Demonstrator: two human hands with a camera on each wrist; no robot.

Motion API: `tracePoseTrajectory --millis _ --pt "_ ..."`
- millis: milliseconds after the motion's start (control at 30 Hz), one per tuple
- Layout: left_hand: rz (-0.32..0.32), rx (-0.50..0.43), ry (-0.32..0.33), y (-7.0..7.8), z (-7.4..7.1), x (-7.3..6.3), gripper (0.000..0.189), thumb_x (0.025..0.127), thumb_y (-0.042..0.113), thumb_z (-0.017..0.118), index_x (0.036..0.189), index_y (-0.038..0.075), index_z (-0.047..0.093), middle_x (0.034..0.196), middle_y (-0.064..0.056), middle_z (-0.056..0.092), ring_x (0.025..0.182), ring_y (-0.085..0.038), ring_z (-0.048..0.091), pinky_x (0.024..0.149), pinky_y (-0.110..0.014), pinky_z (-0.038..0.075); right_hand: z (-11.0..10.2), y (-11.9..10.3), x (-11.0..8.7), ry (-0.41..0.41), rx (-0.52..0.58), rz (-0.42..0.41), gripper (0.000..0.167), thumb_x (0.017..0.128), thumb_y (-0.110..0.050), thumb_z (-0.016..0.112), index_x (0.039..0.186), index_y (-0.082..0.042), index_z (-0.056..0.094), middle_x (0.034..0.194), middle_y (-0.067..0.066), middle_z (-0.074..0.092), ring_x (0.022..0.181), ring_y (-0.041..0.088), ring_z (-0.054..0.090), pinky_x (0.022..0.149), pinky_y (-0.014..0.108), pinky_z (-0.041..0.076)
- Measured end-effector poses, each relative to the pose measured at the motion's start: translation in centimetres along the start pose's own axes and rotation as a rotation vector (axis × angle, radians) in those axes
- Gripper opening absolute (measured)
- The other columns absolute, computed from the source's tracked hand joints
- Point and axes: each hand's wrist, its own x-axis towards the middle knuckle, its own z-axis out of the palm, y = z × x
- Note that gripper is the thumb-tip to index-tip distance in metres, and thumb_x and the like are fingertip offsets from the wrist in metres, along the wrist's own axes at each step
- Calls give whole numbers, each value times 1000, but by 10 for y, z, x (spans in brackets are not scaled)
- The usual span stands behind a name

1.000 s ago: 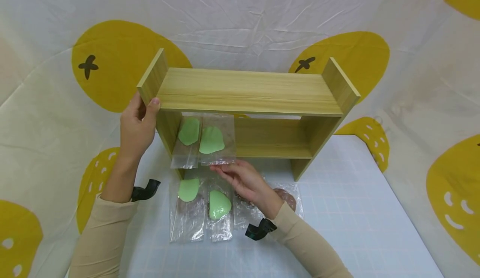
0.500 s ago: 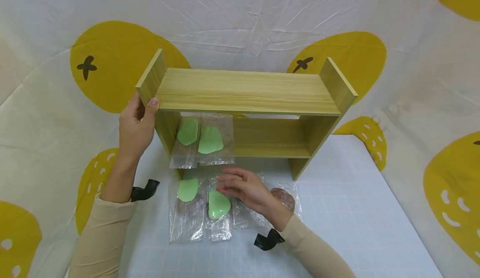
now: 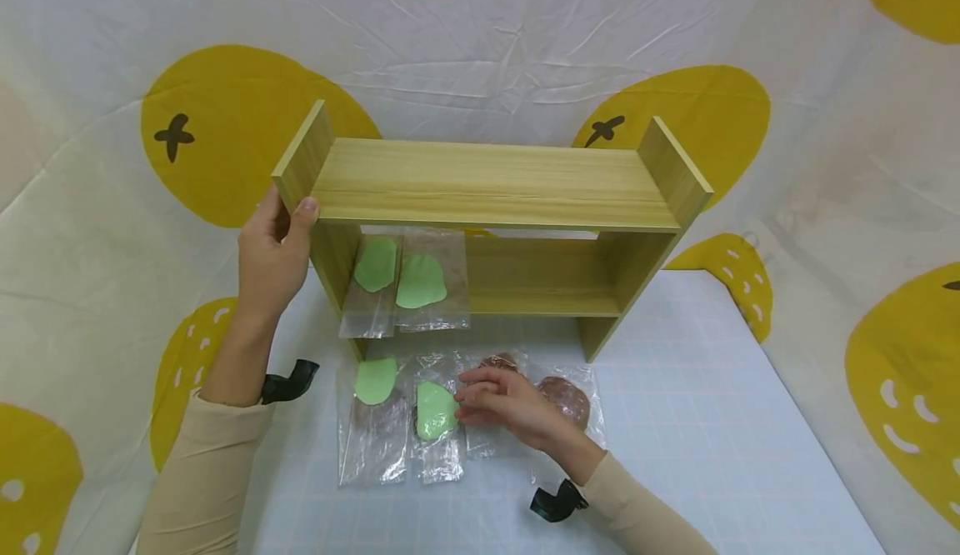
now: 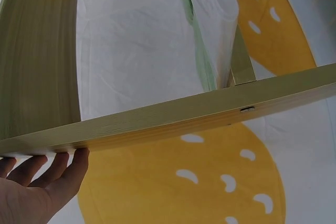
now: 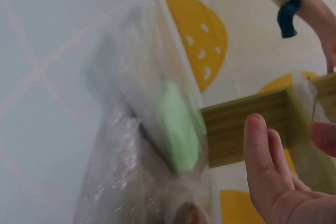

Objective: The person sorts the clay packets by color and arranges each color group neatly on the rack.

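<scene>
My left hand (image 3: 272, 259) grips the upper left side panel of a small wooden shelf (image 3: 495, 184); its thumb lies over the front edge, and the left wrist view shows fingertips (image 4: 79, 156) against the wood. My right hand (image 3: 510, 405) holds nothing, its fingers relaxed above the bags on the table. Nearest it is a clear bag with a green piece (image 3: 435, 412); whether they touch, I cannot tell. To the left lies another bagged green piece (image 3: 376, 382). Bagged brown pieces (image 3: 566, 401) lie to the right, partly hidden by the hand.
On the shelf's middle board, two clear bags with green pieces (image 3: 422, 280) (image 3: 376, 265) sit at the left, their lower ends over the front edge. The table (image 3: 690, 422) has a pale checked cover. A cloth with yellow shapes (image 3: 510, 55) hangs behind.
My right hand has drawn away from the lower edge of the bag on the middle board, coming down and right over the bags on the table. My left hand keeps its hold.
</scene>
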Motion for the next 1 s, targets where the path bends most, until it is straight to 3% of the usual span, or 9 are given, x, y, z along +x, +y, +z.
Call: tracePoseTrajectory --millis 167,500,733,1000 --pt "-3 -1 -5 0 0 0 36 102 28 58 135 13 62 121 -10 66 101 -13 62 83 -22 50 -9 13 -7 16 -44 14 44 99 -1 57 136 19 43 120 38 59 107 49 62 94 53 49" --pt "-10 5 -2 0 -1 -1 36 102 28 58 135 12 61 120 -11 66 100 -13 62 84 -22 50 -22 37 -15 -45 -94 123 31 98 -4 58 121 16 56 109 30 66 97 45 68 83 48 56" --pt "-15 19 -3 1 -1 -1 37 102 29 58 135 13 61 122 -10 66 101 -13 62 85 -23 50 -22 42 -18 -52 -81 159 33 99 -6 58 124 15 54 107 30 67 90 44 69 79 47 57" --pt "-16 11 -6 1 -1 -1 38 102 29 57 137 14 60 124 -11 65 102 -13 61 86 -24 50 -15 48 -17 -43 -28 165 47 97 -6 61 137 11 42 106 30 67 82 44 70 74 48 58"
